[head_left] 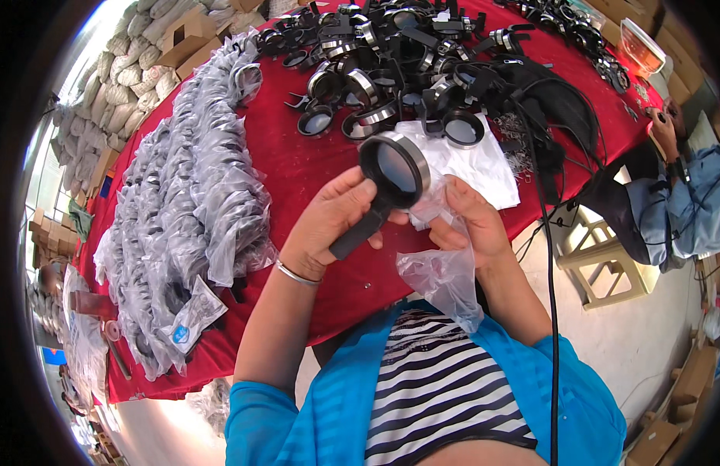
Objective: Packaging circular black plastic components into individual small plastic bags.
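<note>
My left hand point(335, 208) is closed around a magnifying glass point(399, 167), with a round dark frame, a silver band and a black handle pointing down to the left. Close beside it, my right hand point(478, 221) pinches a clear plastic bag point(441, 276) that hangs down in front of my striped top. The bag's upper part lies against the magnifying glass's rim; whether the rim is inside it, I cannot tell. Just beyond my hands, a stack of white plastic bags point(488, 177) rests on the red-covered table point(352, 291), with another magnifying glass point(462, 129) on its edge.
A large heap of black and silver magnifying glasses point(368, 81) covers the far middle. Rows of bagged pieces point(181, 186) fill the left side. Right of the heap are a black cloth bag point(558, 101) and a hanging cable point(553, 311). A person point(690, 202) works at the right, near a stool point(605, 260).
</note>
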Available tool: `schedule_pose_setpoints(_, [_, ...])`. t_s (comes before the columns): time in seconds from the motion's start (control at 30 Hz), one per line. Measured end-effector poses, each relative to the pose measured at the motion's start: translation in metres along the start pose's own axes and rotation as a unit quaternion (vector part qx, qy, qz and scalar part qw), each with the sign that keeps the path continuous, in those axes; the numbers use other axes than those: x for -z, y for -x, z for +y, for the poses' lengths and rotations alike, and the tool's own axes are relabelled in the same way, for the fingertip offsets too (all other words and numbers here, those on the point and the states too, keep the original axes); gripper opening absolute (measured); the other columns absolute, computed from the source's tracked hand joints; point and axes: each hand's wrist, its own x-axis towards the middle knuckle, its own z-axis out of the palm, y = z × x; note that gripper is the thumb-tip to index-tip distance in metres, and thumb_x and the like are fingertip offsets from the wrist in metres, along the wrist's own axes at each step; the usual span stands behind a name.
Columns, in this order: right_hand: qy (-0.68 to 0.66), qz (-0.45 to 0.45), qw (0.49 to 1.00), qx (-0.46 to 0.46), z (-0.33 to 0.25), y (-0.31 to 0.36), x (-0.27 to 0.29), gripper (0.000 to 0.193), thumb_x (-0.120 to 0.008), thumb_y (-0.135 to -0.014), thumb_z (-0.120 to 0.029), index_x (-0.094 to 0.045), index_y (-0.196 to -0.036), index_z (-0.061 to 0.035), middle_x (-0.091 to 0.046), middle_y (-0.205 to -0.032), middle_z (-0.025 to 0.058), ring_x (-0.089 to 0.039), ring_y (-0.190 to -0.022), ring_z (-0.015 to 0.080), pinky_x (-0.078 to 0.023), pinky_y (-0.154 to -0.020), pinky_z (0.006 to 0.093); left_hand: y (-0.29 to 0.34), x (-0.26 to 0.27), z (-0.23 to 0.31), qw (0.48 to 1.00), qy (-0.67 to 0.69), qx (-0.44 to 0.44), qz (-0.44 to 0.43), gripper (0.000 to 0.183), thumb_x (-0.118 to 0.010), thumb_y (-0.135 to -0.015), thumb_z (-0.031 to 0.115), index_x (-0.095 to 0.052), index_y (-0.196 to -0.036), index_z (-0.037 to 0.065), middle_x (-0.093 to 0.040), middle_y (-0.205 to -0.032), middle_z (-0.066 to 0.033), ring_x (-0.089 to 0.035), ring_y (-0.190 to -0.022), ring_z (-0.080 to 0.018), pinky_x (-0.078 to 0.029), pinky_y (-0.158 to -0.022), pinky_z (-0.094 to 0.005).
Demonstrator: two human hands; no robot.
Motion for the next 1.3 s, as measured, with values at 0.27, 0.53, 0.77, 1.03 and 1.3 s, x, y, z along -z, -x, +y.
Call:
schedule_pose_setpoints(0.27, [0.13, 0.036, 0.991, 0.011, -0.005, 0.005, -0.002, 0.012, -0.054, -0.093, -0.019, -0.053, -0.092, -0.0063, -0.064, -0.087, 0.012, -0.042, -0.044, 0.005, -0.031, -0.039, 0.0162, -0.001, -0.013, -0.007, 0.958, -0.212, -0.138, 0.138, 0.022, -0.057, -0.09, 0.007, -0.061, -0.108, -0.003, -0.061, -0.103, -0.0097, -0.064, -0.071, -0.0143, -0.054, -0.051, -0.0204])
schedule_pose_setpoints(0.53, [0.188, 0.152, 0.962, 0.13, 0.0, 0.009, -0.017, 0.012, -0.058, -0.09, -0.017, -0.055, -0.094, -0.0064, -0.066, -0.087, 0.0099, -0.041, -0.044, 0.0044, -0.032, -0.04, 0.0155, -0.004, -0.019, -0.019, 0.797, -0.477, -0.286, 0.235, 0.019, -0.062, -0.085, 0.003, -0.061, -0.102, -0.005, -0.06, -0.102, -0.0116, -0.062, -0.077, -0.0145, -0.049, -0.055, -0.0258])
schedule_pose_setpoints(0.77, [0.665, -0.083, 0.695, 0.263, 0.016, 0.011, -0.04, 0.007, -0.061, -0.084, -0.012, -0.063, -0.089, -0.0076, -0.06, -0.085, 0.0069, -0.06, -0.069, 0.0208, -0.049, -0.057, 0.0328, -0.012, -0.021, -0.023, 0.658, -0.633, -0.355, 0.199, 0.026, -0.062, -0.076, 0.001, -0.062, -0.101, -0.002, -0.061, -0.1, -0.0168, -0.061, -0.082, -0.0317, -0.05, -0.07, -0.0331])
schedule_pose_setpoints(1.03, [0.725, -0.219, 0.6, 0.258, 0.027, 0.025, -0.051, 0.02, -0.056, -0.075, -0.01, -0.06, -0.094, -0.0088, -0.06, -0.086, 0.0056, -0.062, -0.067, 0.022, -0.051, -0.054, 0.0325, -0.015, 0.008, -0.019, 0.89, -0.317, -0.176, 0.277, 0.022, -0.065, -0.087, 0.015, -0.062, -0.099, -0.003, -0.065, -0.08, -0.0075, -0.06, -0.057, -0.0089, -0.051, -0.041, -0.0193])
schedule_pose_setpoints(1.3, [0.407, 0.168, 0.886, 0.143, -0.007, -0.003, -0.014, 0.032, -0.07, -0.082, -0.018, -0.06, -0.107, -0.0017, -0.063, -0.087, 0.0004, -0.054, -0.063, 0.008, -0.044, -0.056, 0.0209, -0.004, -0.013, -0.027, 0.944, -0.218, -0.152, 0.194, 0.019, -0.065, -0.086, 0.011, -0.063, -0.103, 0.001, -0.065, -0.078, -0.0031, -0.061, -0.06, -0.0083, -0.052, -0.044, -0.021])
